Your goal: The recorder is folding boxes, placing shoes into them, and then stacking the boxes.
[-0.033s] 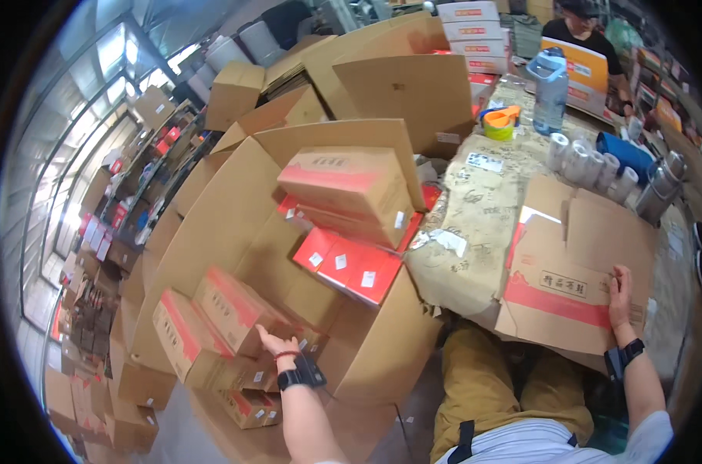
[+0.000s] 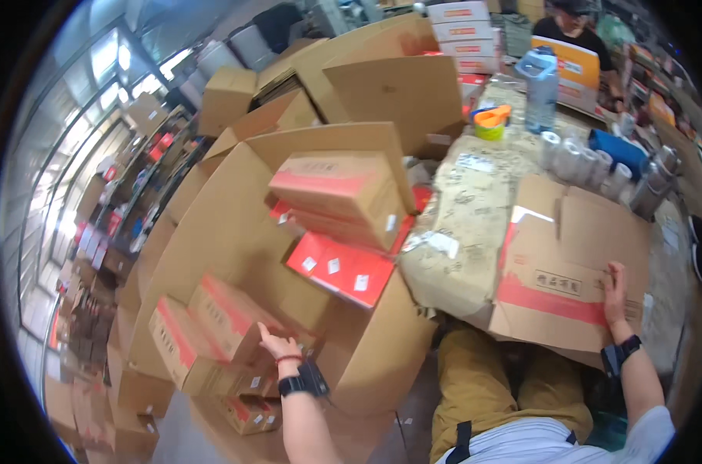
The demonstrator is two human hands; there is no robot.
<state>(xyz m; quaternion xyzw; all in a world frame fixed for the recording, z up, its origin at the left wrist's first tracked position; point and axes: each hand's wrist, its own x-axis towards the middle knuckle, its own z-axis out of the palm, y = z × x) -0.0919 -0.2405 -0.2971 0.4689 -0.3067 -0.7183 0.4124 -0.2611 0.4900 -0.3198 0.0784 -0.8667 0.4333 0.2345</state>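
Warehouse clutter of stacked cartons around a paper-covered table (image 2: pixel 475 224). Small brown cardboard boxes with red stripes (image 2: pixel 212 325) lie inside a big open carton (image 2: pixel 235 232). Left hand (image 2: pixel 277 346), fingers loosely spread, touches one box's edge. Right hand (image 2: pixel 614 294) lies flat, fingers extended, on a flattened red-banded cardboard box (image 2: pixel 567 271) on the table.

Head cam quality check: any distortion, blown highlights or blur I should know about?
Head view: strong fisheye, box edges bow toward the black circular rim. Windows at upper left are blown out white. Light is otherwise even, with no hard shadows on the table. Left hand on a small box and right hand on the flattened carton are slightly soft; far shelves smear near the rim.
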